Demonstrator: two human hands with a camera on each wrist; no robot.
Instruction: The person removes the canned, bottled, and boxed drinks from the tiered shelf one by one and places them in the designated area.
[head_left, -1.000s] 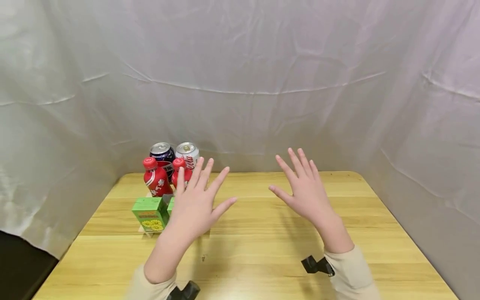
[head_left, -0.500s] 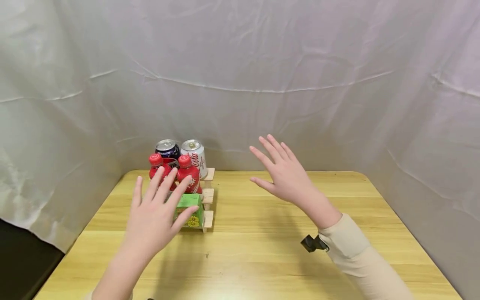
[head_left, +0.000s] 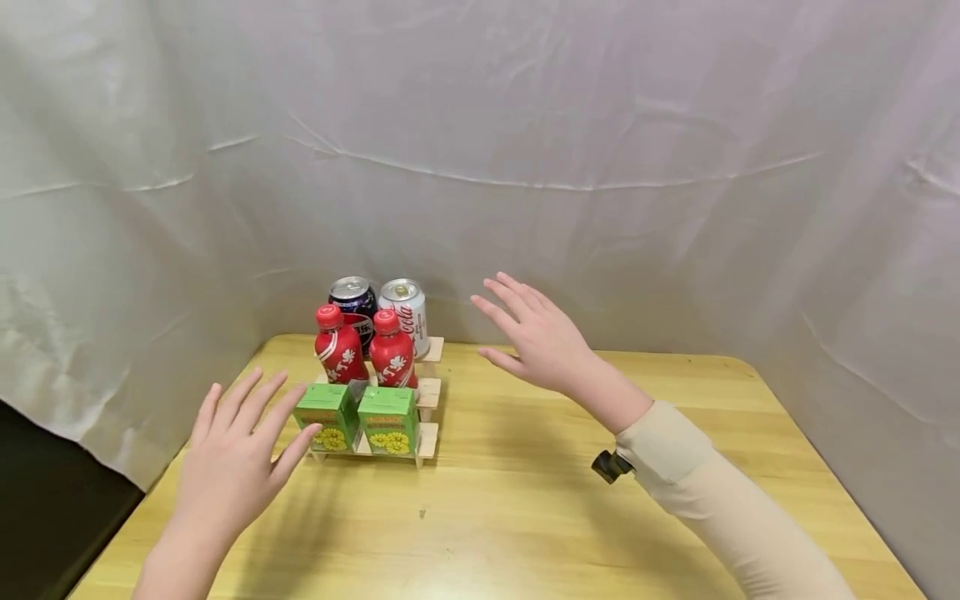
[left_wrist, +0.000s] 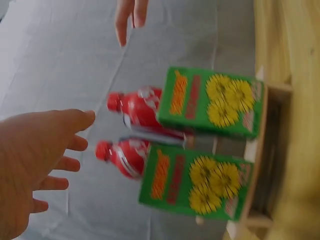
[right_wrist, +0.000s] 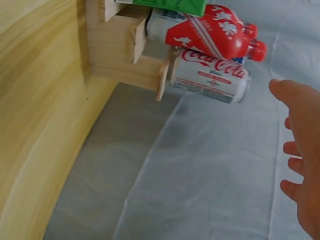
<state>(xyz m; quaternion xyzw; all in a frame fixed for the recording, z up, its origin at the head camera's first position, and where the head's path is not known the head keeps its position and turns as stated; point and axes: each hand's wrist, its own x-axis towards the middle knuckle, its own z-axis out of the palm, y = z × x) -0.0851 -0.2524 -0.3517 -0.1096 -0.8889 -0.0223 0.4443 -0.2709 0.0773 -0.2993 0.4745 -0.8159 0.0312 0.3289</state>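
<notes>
A stepped wooden rack (head_left: pixel 429 392) stands at the left of the table, with drinks on its tiers. Two green cartons with yellow flowers, the left carton (head_left: pixel 327 417) and the right carton (head_left: pixel 388 421), fill the front tier. Behind them are two red bottles, a left bottle (head_left: pixel 341 350) and a right bottle (head_left: pixel 392 354). A dark can (head_left: pixel 352 302) and a white Coca-Cola can (head_left: pixel 405 312) sit at the top. My left hand (head_left: pixel 234 458) hovers left of the cartons, fingers spread, holding nothing. To the rack's right, my right hand (head_left: pixel 542 340) is raised, empty, with fingers extended.
The wooden table (head_left: pixel 525 517) extends in front of the rack and to its right. A grey cloth curtain (head_left: pixel 525 233) hangs behind and along both sides. Something black (head_left: pixel 52 508) lies beyond the table's left edge.
My left hand has moved left and down, uncovering the cartons and bottles. My right hand has shifted left, towards the rack. The view has swung slightly; the drinks appear unmoved on the rack.
</notes>
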